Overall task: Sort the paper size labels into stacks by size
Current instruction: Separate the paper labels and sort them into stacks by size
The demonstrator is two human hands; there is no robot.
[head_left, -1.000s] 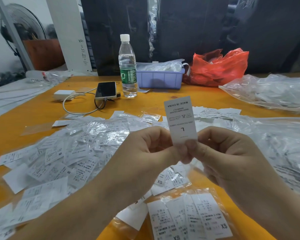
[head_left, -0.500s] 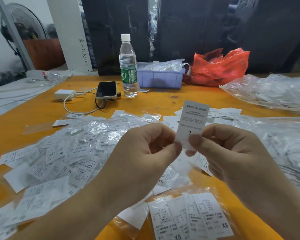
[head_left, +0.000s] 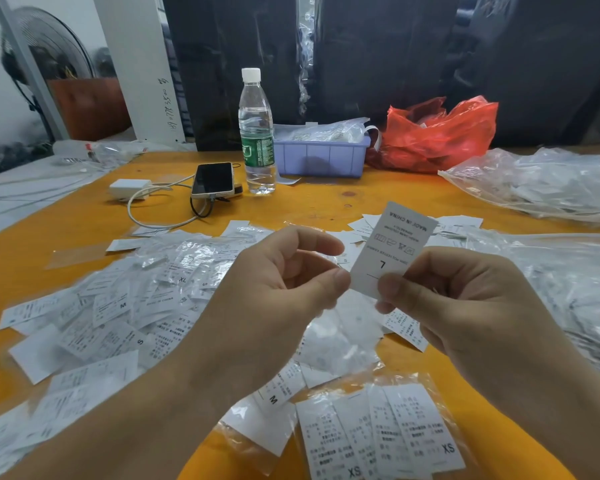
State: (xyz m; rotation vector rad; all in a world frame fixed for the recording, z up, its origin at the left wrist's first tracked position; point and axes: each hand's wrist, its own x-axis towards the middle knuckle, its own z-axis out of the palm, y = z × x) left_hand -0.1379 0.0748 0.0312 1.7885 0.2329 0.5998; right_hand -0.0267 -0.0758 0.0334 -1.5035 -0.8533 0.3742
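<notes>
White paper label (head_left: pixel 395 249) marked L stands tilted above the orange table's (head_left: pixel 326 202) middle, its lower end pinched by the right hand (head_left: pixel 458 299). The left hand (head_left: pixel 278 289) floats just beside it, thumb and forefinger curled, holding nothing.

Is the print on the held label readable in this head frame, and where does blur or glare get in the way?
Head view: the L label pinched by the right hand is sharp, its size letter legible; the loose label pile smears toward the lower-left edge; the clear plastic bags on the right catch glare; straight edges bow from the wide-angle lens.
</notes>
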